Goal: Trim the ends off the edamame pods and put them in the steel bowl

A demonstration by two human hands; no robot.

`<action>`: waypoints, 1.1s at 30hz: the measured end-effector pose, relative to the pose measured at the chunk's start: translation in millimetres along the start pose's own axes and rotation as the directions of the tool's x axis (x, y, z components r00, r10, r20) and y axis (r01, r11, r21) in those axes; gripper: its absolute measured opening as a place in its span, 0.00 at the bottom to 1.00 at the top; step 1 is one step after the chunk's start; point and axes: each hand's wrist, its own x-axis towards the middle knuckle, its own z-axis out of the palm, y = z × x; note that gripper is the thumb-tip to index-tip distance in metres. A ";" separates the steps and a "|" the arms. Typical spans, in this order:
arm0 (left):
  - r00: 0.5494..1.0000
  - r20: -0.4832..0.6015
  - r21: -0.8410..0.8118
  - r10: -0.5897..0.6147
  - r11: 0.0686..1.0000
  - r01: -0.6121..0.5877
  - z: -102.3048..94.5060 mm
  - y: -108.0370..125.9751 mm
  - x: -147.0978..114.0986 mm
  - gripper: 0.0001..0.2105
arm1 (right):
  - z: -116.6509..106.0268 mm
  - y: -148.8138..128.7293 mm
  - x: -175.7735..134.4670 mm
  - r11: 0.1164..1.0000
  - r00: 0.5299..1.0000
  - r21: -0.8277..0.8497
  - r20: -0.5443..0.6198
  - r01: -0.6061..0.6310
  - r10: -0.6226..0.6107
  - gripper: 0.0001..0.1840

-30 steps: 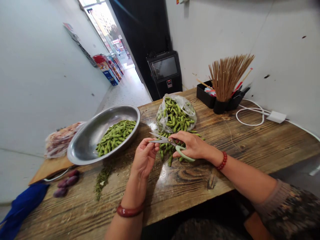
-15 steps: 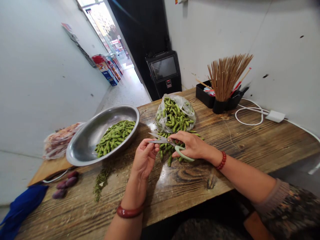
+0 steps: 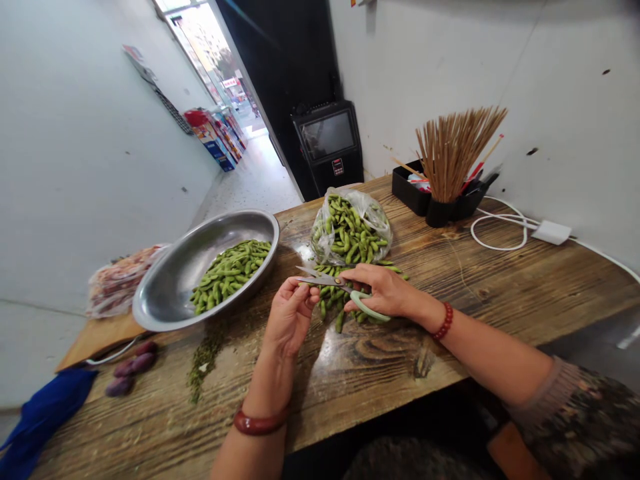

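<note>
My right hand (image 3: 383, 290) grips a pair of scissors (image 3: 327, 281) with pale green handles. The blades are spread and point left, reaching my left hand's fingertips. My left hand (image 3: 293, 310) is pinched closed on an edamame pod (image 3: 301, 285), of which only a small bit shows by the lower blade. Below and behind the scissors lies a loose pile of edamame pods (image 3: 340, 320). Just beyond it, a clear plastic bag (image 3: 383, 230) lies gaping, full of more pods. To the left, a wide steel bowl (image 3: 167, 287) holds a heap of pods.
Small green trimmings (image 3: 203, 363) litter the wooden table (image 3: 360, 393) below the bowl. Several purple-red bulbs (image 3: 133, 367) and a blue cloth (image 3: 55, 407) lie at left, near bagged meat (image 3: 120, 280). Back right stand a black holder (image 3: 410, 190) with wooden skewers (image 3: 453, 157) and a white cable (image 3: 500, 248).
The scissor blades have closed slightly and shifted a touch at the left fingertips. Otherwise both hands stay almost where they were.
</note>
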 end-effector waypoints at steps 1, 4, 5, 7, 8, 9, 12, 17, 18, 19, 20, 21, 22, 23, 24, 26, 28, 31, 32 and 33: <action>1.000 -0.001 0.004 0.000 1.000 0.000 -0.3 0.0 -0.1 0.13 | 0.1 0.5 0.1 1.000 1.000 0.004 -0.001 -0.001 0.001 0.29; 1.000 0.002 0.022 0.006 1.000 -0.006 -1.7 0.2 0.0 0.13 | 1.3 2.1 0.9 1.000 1.000 0.021 -0.005 -0.009 0.009 0.28; 1.000 0.004 0.027 0.012 1.000 -0.012 -2.3 0.4 0.2 0.13 | 1.9 2.7 1.2 0.999 1.000 0.029 -0.012 -0.013 0.014 0.27; 1.000 0.002 0.034 0.024 0.999 -0.024 -3.8 1.7 1.0 0.12 | 3.1 4.0 2.0 0.998 0.999 0.051 -0.030 -0.036 0.038 0.27; 1.000 -0.005 0.036 0.028 0.999 -0.028 -4.7 2.8 1.6 0.12 | 3.5 4.7 2.3 0.996 0.997 0.062 -0.045 -0.057 0.060 0.27; 0.999 -0.017 0.035 0.030 0.999 -0.030 -5.6 4.0 2.3 0.11 | 3.7 5.4 2.6 0.994 0.995 0.072 -0.062 -0.079 0.084 0.27; 0.998 -0.053 0.032 0.018 0.999 -0.016 -7.5 8.1 3.8 0.10 | 3.7 7.2 2.7 0.990 0.986 0.082 -0.107 -0.119 0.127 0.27; 0.998 -0.055 0.200 -0.024 0.979 0.034 -6.6 8.9 3.8 0.03 | 3.4 7.5 2.0 0.992 0.989 0.079 -0.096 -0.103 0.110 0.26; 0.998 -0.062 0.304 -0.019 0.952 0.037 -6.7 7.8 3.7 0.02 | 3.3 7.4 2.0 0.992 0.990 0.080 -0.090 -0.102 0.109 0.26; 0.998 -0.063 0.441 0.006 0.897 0.023 -7.1 6.3 3.8 0.03 | 3.2 7.3 2.1 0.991 0.990 0.081 -0.087 -0.103 0.110 0.26; 0.998 -0.047 0.597 0.046 0.802 -0.009 -7.9 4.5 3.9 0.04 | 3.0 7.2 2.2 0.991 0.990 0.084 -0.090 -0.104 0.112 0.26; 0.996 -0.006 0.745 0.089 0.665 -0.055 -9.0 2.6 4.1 0.06 | 2.7 7.1 2.4 0.991 0.989 0.085 -0.096 -0.106 0.114 0.26; 0.992 0.054 0.859 0.118 0.501 -0.106 -10.5 0.6 4.3 0.08 | 2.4 7.0 2.7 0.991 0.988 0.085 -0.099 -0.108 0.116 0.26; 0.986 0.116 0.929 0.121 0.338 -0.151 -12.2 -1.4 4.4 0.09 | 2.2 7.0 2.9 0.991 0.988 0.082 -0.102 -0.110 0.118 0.26; 0.981 0.165 0.963 0.101 0.198 -0.182 -14.1 -3.1 4.5 0.10 | 1.9 7.0 3.1 0.991 0.987 0.078 -0.104 -0.112 0.120 0.26; 0.977 0.208 0.978 0.050 0.013 -0.209 -18.0 -5.6 4.7 0.12 | 1.8 7.2 3.4 0.991 0.987 0.073 -0.103 -0.116 0.123 0.26; 0.976 0.217 0.974 0.022 -0.076 -0.214 -21.8 -6.1 5.3 0.12 | 2.3 7.7 3.3 0.991 0.987 0.071 -0.101 -0.117 0.124 0.26; 0.976 0.217 0.971 0.003 -0.101 -0.215 -26.1 -3.6 7.7 0.05 | 3.3 8.9 2.9 0.991 0.988 0.073 -0.102 -0.111 0.118 0.26; 0.977 0.214 0.973 0.013 -0.086 -0.212 -26.8 -2.1 8.5 0.03 | 3.6 9.3 2.7 0.991 0.987 0.076 -0.104 -0.111 0.119 0.26; 0.977 0.209 0.977 0.034 -0.052 -0.207 -27.0 -0.5 9.1 0.01 | 3.8 9.5 2.5 0.990 0.987 0.079 -0.107 -0.113 0.122 0.26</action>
